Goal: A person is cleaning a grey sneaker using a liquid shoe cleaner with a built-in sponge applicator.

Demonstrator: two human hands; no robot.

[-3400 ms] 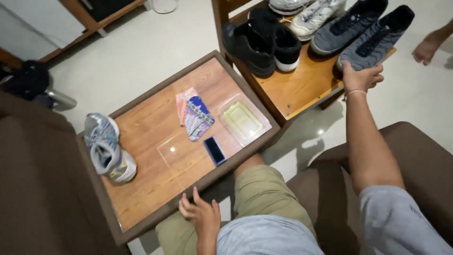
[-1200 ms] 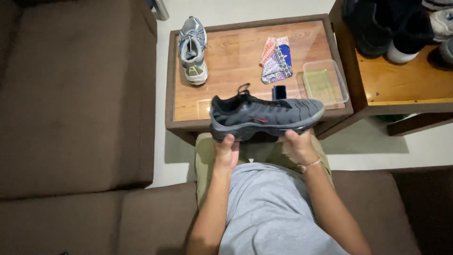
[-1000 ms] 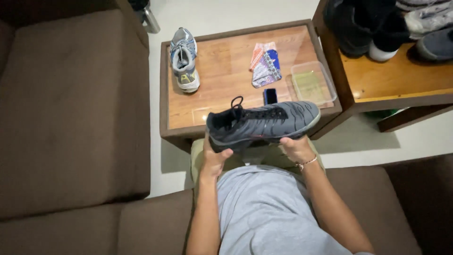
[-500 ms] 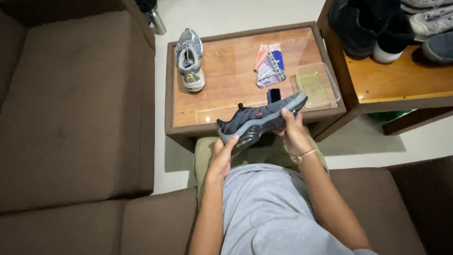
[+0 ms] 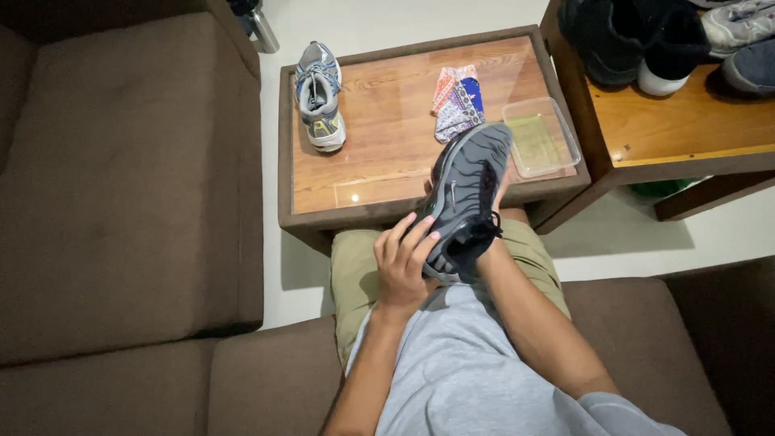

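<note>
Turned since a moment ago, the grey shoe (image 5: 464,198) now points toe-away over the worktop (image 5: 379,129), my left hand (image 5: 404,262) cupping its heel, right grip hidden inside.

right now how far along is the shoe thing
Done: one grey sneaker already stands on the wooden table, apart from the folded cloths and the clear tray. In hand: the left hand grips the dark grey shoe at its heel, and the right hand is mostly hidden behind it. Left: that shoe is not set down, and more shoes sit on the side shelf.
</note>
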